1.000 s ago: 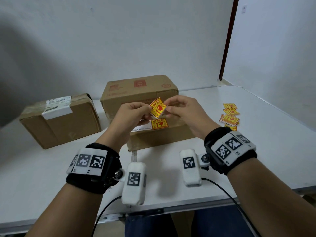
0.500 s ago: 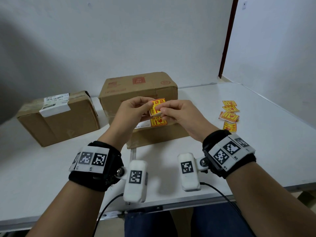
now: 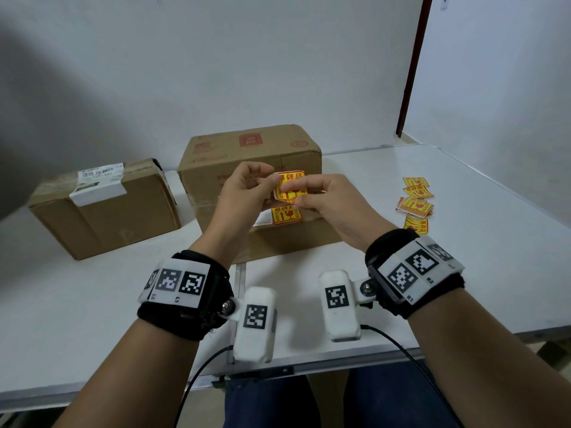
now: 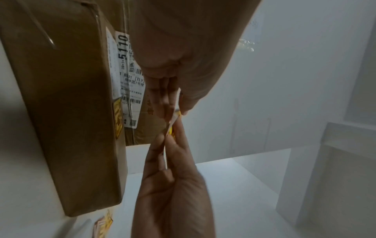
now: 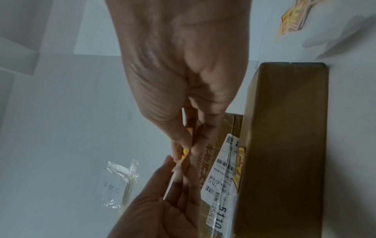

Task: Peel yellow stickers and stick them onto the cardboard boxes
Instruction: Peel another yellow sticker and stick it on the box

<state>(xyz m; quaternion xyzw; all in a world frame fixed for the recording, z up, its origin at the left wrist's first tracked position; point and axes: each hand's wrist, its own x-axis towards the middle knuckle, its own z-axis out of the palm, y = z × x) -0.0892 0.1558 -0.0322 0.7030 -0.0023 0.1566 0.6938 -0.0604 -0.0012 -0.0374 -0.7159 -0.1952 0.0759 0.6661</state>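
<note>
Both hands hold one yellow sticker [image 3: 289,186] with red print in the air in front of the middle cardboard box [image 3: 250,168]. My left hand [image 3: 247,193] pinches its left edge and my right hand [image 3: 318,196] pinches its right side between thumb and fingertips. In the left wrist view the sticker [image 4: 175,116] shows edge-on between the two hands, and likewise in the right wrist view [image 5: 183,154]. A second yellow sticker [image 3: 287,215] is stuck on the box's front face beside a white shipping label [image 5: 221,177]. Another cardboard box [image 3: 102,211] stands to the left.
A loose pile of yellow stickers [image 3: 415,200] lies on the white table [image 3: 463,273] to the right. The table's front edge runs just below the wrists, and white walls close off the back and right side.
The hands have turned the sticker from tilted to nearly upright and shifted slightly; both still pinch it. The head view moved a little closer.
</note>
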